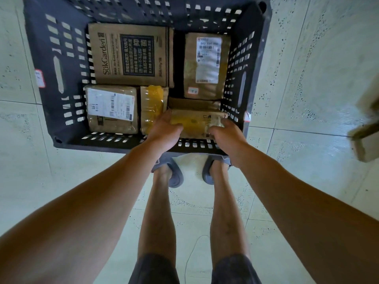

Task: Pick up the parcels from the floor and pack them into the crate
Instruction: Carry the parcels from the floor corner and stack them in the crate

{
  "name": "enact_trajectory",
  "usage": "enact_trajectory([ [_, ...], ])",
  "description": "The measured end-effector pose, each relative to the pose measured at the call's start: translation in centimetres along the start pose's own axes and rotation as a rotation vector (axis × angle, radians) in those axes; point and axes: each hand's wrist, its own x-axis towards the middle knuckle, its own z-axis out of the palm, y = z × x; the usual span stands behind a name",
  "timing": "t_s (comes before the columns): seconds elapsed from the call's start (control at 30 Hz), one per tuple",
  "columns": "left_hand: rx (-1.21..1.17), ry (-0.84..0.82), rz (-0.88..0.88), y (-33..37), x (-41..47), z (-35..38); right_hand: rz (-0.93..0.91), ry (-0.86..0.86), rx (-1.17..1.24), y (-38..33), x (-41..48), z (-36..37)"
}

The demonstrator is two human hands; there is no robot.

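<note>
A dark slotted plastic crate (61, 124) stands on the tiled floor. Inside lie a large printed cardboard box (131, 54), a labelled parcel (206, 64) at the right, a labelled parcel (111, 109) at the near left and a narrow parcel with yellow tape (153, 103) beside it. Both hands hold a yellow-taped cardboard parcel (196, 124) in the crate's near right corner. My left hand (166, 128) grips its left end and my right hand (225, 134) grips its right end.
A pale cardboard box (365, 144) lies on the floor at the right edge of view. My feet in grey slippers (174, 175) stand right against the crate's near wall. Pale tiled floor surrounds the crate.
</note>
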Motion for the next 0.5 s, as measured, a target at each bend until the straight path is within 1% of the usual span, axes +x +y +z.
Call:
enact_trajectory([
  [0.17,0.036,0.049,0.042,1.0,-1.3,-0.3,-0.001,-0.020,0.018,-0.4,-1.4,-0.9],
  [0.23,0.028,0.084,0.034,1.3,-2.6,-0.4,-0.039,-0.021,-0.002,-0.8,-2.9,-1.6],
  [0.33,0.049,0.090,0.034,1.5,-4.8,-0.3,-0.117,-0.012,-0.033,-1.2,-5.6,-2.9],
  [0.5,-0.124,0.087,-0.015,3.6,-11.0,-0.2,-0.183,0.038,-0.037,-1.2,-11.3,-6.3],
])
